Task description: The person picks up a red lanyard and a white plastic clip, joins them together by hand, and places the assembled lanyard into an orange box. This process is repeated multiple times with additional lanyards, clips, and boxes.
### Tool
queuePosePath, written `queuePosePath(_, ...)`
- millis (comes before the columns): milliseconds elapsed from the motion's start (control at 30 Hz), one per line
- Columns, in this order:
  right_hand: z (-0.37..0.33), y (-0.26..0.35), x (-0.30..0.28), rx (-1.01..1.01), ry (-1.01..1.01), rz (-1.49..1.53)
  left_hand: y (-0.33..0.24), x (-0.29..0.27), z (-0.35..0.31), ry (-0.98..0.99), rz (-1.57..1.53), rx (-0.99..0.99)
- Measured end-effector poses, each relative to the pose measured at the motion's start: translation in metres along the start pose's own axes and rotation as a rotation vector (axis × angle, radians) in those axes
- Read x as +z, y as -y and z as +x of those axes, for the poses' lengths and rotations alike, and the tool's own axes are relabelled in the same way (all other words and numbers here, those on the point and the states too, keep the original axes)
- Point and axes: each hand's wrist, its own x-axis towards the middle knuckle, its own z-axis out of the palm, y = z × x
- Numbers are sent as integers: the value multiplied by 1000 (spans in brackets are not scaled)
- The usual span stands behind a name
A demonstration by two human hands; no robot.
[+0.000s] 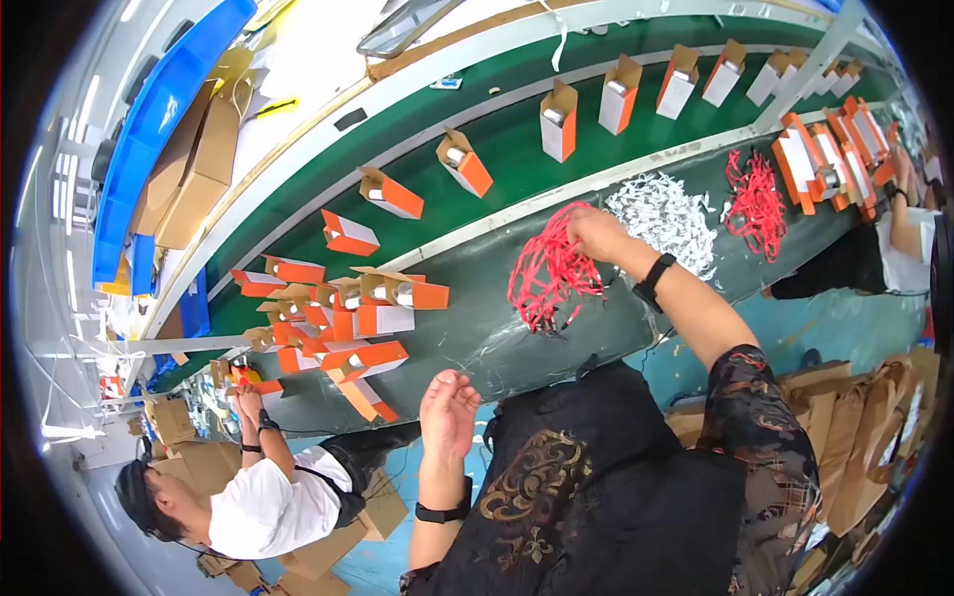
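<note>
My right hand (596,235) reaches into the upper right of a heap of red cord straps (542,273) with dark ends. Its fingers are closed on some of the straps, and the fingertips are partly hidden. Nearer to me, my left hand (449,409) is raised by the table's front edge, palm up and fingers curled in. A thin pale strand seems to show by its fingertips; what they hold, if anything, I cannot make out. Just right of my right hand spreads a pile of small white pieces (664,221). Beyond that lies a second red strap heap (755,207).
Open orange-and-white boxes (558,124) stand spaced along the green conveyor (517,114). More boxes (383,316) cluster on the dark table (447,348) at left. A co-worker (268,497) works at lower left; another person's arm (899,189) handles boxes at far right.
</note>
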Motion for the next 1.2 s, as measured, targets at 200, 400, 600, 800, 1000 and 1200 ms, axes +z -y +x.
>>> queuePosePath(200, -13, 71, -97, -251, 149, -249, -11, 29, 26, 118, 232, 151)
queuePosePath(400, -37, 167, -188, -406, 22, 354, -31, 104, 58, 506, 1075, 870)
queuePosePath(600, -59, 212, -246, -391, -86, 436, -27, 140, 66, 938, 1006, 326)
queuePosePath(800, -103, 191, -245, -441, -347, 626, -44, 140, 32, 651, 931, 910)
queuePosePath(1000, -140, 128, -174, -221, -303, 856, -87, 155, -31, 698, 774, 1279)
queuePosePath(1200, -139, -1, -28, 394, 10, 70, -80, 176, -34, 448, 1701, 1198)
